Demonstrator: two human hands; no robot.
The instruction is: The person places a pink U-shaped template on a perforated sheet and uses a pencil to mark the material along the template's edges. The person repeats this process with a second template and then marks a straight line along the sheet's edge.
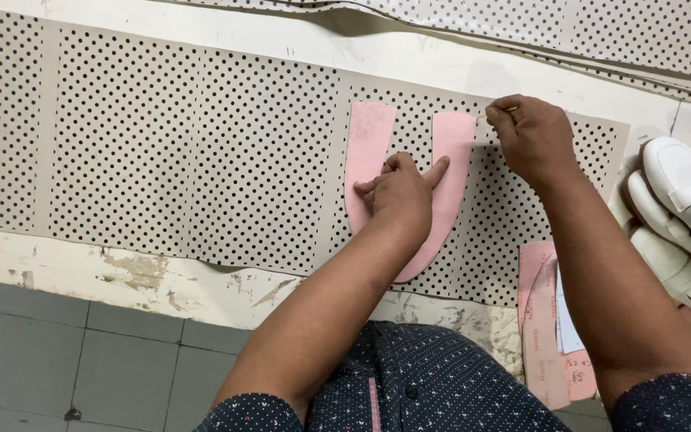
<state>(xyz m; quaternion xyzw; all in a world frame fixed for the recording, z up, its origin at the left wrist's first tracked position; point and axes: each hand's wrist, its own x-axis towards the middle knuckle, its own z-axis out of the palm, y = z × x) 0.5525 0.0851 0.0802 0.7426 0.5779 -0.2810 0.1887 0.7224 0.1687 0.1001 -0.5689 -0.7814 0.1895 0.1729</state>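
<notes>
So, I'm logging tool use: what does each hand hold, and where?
Right hand pinches a thin yellowish marking stick near its rear end; left hand only presses the pink U-shaped paper template flat.

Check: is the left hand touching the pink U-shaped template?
Touching. The head view shows the left hand pressed flat on the pink U-shaped template, its fingers spread across the template's two arms.

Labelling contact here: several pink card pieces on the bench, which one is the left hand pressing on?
The U-shaped pink template lying on the perforated sheet: the left hand presses it flat. The other pink pieces lie stacked at the bench edge, untouched.
</notes>
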